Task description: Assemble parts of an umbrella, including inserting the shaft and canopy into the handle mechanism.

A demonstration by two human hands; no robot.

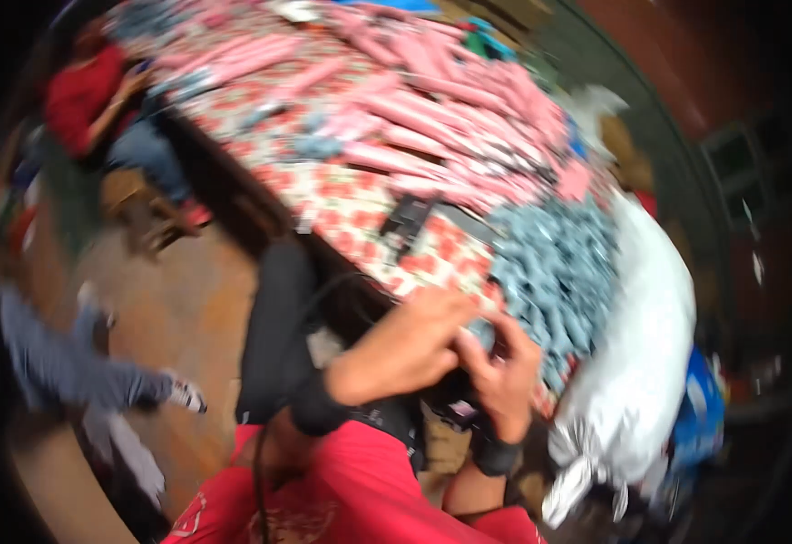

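Observation:
My left hand (420,337) and my right hand (503,374) meet at the near edge of the table, in front of my lap. The fingers of both are bent and closed in toward each other. A bit of grey-blue shows between the fingertips, but blur and the fingers hide what it is. Just beyond my right hand lies a heap of small glossy grey-blue pieces (555,272). A dark flat object (408,222), perhaps a phone, rests on the flowered tablecloth (342,204) beyond my left hand.
Long pink pieces (432,113), some with grey ends, cover the far table. A stuffed white sack (636,335) stands against its right side. At the far left sits a person in a red top (86,100). Another person's grey-trousered leg (78,354) reaches in from the left.

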